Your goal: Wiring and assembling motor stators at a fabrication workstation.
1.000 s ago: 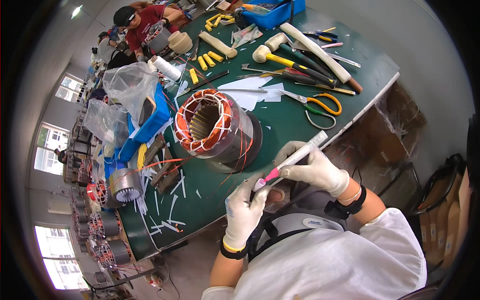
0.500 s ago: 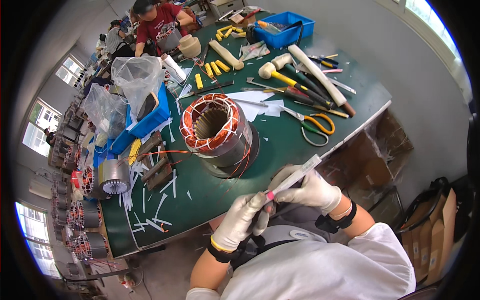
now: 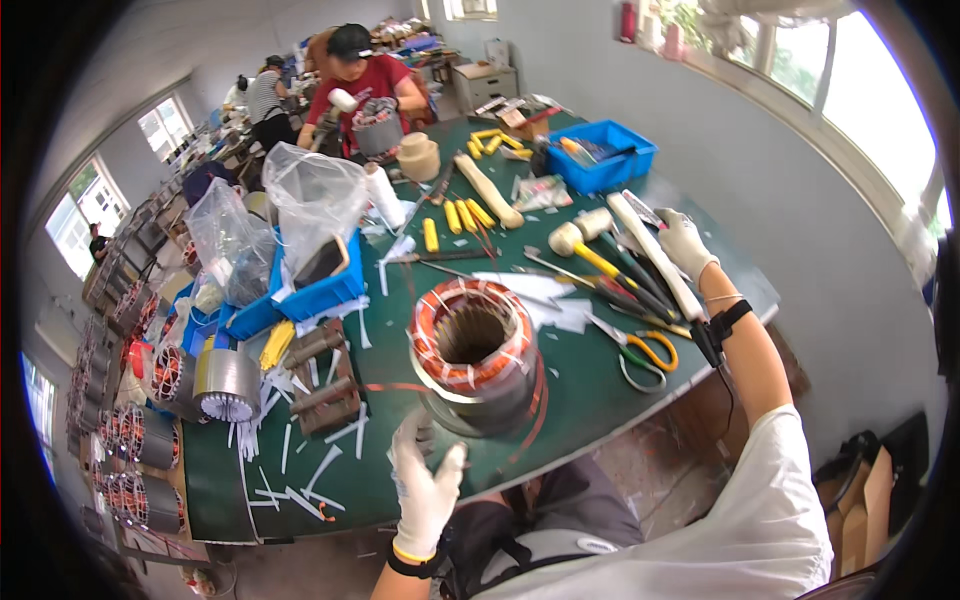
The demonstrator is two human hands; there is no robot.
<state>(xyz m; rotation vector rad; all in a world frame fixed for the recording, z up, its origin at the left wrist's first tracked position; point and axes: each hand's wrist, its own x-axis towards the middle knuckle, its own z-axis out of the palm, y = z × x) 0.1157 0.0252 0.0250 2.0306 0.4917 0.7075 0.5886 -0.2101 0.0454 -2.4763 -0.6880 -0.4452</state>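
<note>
A motor stator (image 3: 490,395) with copper-coloured windings laced in white stands upright at the front of the green bench. My left hand (image 3: 425,485), white-gloved, is beside its lower left at the bench edge, thumb and fingers apart and nothing in them. Across the bench, my gloved right hand (image 3: 686,248) reaches to the far right side, beside a long pale rod (image 3: 650,250). Its fingers are bent together at a small greyish flat piece (image 3: 641,208), too unclear to name. Scissors (image 3: 635,352) with orange and green handles lie between the stator and the right forearm.
Mallets (image 3: 575,240) and other hand tools lie right of centre. Blue bins (image 3: 340,285) stand left, another blue bin (image 3: 610,180) at the back. Paper strips (image 3: 300,500) litter the left front, near a metal block (image 3: 325,375). A co-worker (image 3: 365,95) works at the far end.
Both hands were together at the front, holding a narrow white strip-like tool with a pink part. They have parted: the right reached far right, the left moved left near the stator. My view has shifted.
</note>
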